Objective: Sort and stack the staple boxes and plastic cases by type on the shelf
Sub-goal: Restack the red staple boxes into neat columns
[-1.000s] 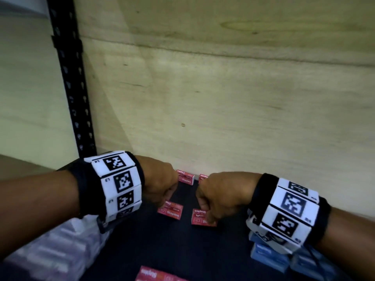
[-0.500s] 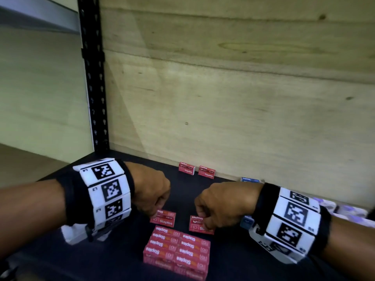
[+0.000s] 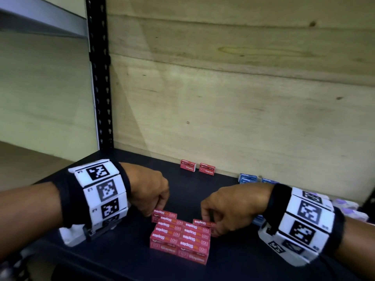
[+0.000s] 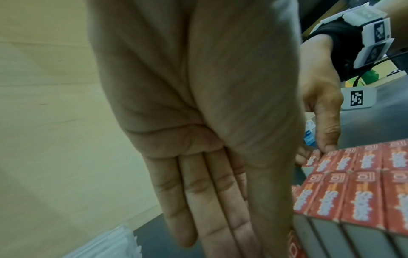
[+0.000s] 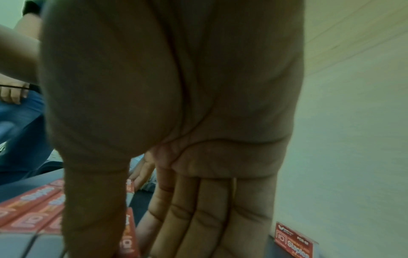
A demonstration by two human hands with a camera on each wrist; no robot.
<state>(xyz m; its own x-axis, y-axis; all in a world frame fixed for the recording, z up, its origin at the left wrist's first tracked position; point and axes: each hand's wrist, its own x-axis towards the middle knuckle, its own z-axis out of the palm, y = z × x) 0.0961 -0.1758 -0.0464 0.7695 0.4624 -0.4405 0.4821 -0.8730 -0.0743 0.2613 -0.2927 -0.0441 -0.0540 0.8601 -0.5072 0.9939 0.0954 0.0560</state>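
A block of red staple boxes (image 3: 180, 239) stands on the dark shelf (image 3: 227, 258) between my hands. My left hand (image 3: 160, 207) pinches one red staple box (image 3: 164, 213) at the block's far left edge. My right hand (image 3: 211, 225) pinches another red staple box (image 3: 203, 222) at the far right edge. In the left wrist view the thumb (image 4: 271, 200) runs down beside the block (image 4: 364, 195). In the right wrist view the held box (image 5: 130, 230) sits between thumb and fingers (image 5: 198, 218).
Two more red boxes (image 3: 188, 165) (image 3: 207, 169) stand against the wooden back wall. Blue boxes (image 3: 247, 178) lie behind my right wrist and purple-tinted cases (image 3: 349, 207) at the far right. A white plastic case (image 3: 70, 237) lies under my left wrist. A black upright (image 3: 100, 78) rises at left.
Both hands have brought their red boxes toward me, from open shelf up to the far edge of the red block. The head view has tilted so the whole block shows.
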